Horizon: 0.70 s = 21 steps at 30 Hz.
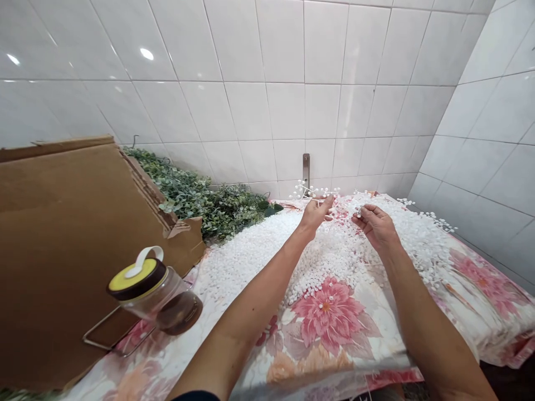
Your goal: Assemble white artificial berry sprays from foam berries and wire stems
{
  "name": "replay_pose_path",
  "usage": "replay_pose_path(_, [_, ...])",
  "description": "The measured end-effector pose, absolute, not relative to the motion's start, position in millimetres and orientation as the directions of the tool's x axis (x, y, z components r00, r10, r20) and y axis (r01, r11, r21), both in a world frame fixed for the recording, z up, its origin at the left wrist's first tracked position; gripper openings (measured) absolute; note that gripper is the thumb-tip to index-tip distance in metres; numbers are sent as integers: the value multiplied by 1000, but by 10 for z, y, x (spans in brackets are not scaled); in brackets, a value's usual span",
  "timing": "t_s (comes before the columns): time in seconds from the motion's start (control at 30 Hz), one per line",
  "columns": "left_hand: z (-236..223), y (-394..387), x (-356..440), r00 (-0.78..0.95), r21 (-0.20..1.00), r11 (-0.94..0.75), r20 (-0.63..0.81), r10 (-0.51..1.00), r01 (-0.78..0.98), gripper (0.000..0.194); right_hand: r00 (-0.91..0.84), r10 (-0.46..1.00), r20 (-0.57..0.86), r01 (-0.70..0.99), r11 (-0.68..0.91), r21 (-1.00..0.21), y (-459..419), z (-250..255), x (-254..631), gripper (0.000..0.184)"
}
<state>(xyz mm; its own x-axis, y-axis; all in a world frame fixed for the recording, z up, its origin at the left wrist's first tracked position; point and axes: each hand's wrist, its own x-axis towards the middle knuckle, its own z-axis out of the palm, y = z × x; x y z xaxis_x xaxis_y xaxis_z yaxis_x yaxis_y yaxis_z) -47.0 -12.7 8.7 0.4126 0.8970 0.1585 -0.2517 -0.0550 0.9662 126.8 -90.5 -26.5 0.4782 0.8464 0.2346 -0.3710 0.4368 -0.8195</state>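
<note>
left hand (316, 214) holds white-beaded sprig (311, 192); right hand (378, 225) pinches perhaps a bead (358, 212)

My left hand (314, 218) holds a white berry sprig (307, 192); my right hand (378, 227) pinches a small white bit (358, 212) just beside. Heap of white berries (254, 245) below, on flowered cloth (328, 314). Jar (161, 306), cardboard (71, 239), greenery (196, 200) to my left.

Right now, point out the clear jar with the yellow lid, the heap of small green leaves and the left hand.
Clear jar with the yellow lid (152, 301), head view: its transparent side.
Heap of small green leaves (199, 200), head view: mid-foliage.
Left hand (314, 216), head view: its middle.
</note>
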Motion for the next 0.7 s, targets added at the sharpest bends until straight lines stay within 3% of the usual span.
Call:
replay_pose_path(0.17, [-16, -155, -550, 547, 990, -74, 127, 827, -118, 62, 492, 845, 210, -459, 456, -762, -870, -247, 1354, 34])
replay_pose_path(0.3, [-93, -150, -570, 618, 984, -146, 180, 766, -106, 53, 475, 853, 215, -463, 450, -763, -865, -244, 1321, 32])
replay_pose_path(0.5, [-68, -64, -581, 517, 973, -114, 205, 831, -203, 30, 359, 913, 196, -440, 350, -827, -972, -186, 1236, 33])
replay_pose_path(0.6, [-26, -39, -621, 436, 965, -190, 252, 864, -181, 22, 304, 935, 185, -409, 303, -861, -1005, -174, 1207, 30])
replay_pose_path(0.7, [14, -55, -669, 378, 940, -333, 336, 863, -76, 19, 374, 903, 210, -366, 353, -861, -969, -205, 1174, 34])
